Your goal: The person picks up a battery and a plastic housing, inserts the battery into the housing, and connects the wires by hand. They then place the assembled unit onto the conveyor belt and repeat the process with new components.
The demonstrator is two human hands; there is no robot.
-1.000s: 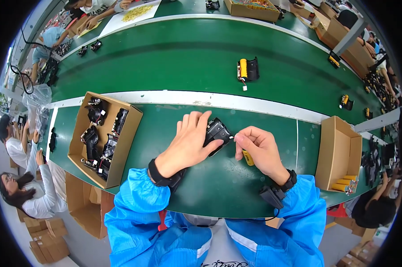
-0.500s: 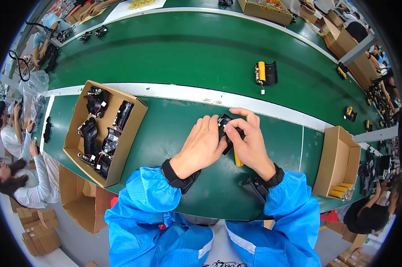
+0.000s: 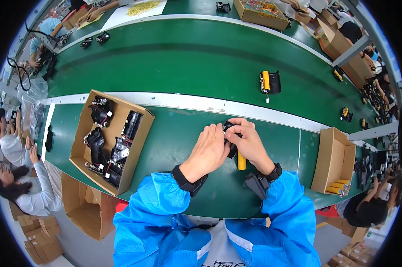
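Observation:
Both hands meet over the green table around a small black plastic housing (image 3: 232, 151), mostly hidden by fingers. My left hand (image 3: 206, 151) lies along its left side, fingers closed against it. My right hand (image 3: 250, 143) grips it from the right, with thumb and index finger pinched near its upper end. A yellow cylindrical battery (image 3: 241, 161) shows below the housing, between the hands; whether it is attached cannot be made out. Black bands with dark boxy units are on both wrists.
At left, an open cardboard box (image 3: 139, 141) holds several black housings with wires. Another cardboard box (image 3: 322, 162) at right contains yellow batteries (image 3: 338, 187). Beyond the white strip (image 3: 187, 100) lies a housing with a yellow battery (image 3: 271, 82). Other people work at both sides.
My right index finger, raised before, has come down onto the housing's upper end. The whole view has shifted slightly, and more of the yellow battery shows.

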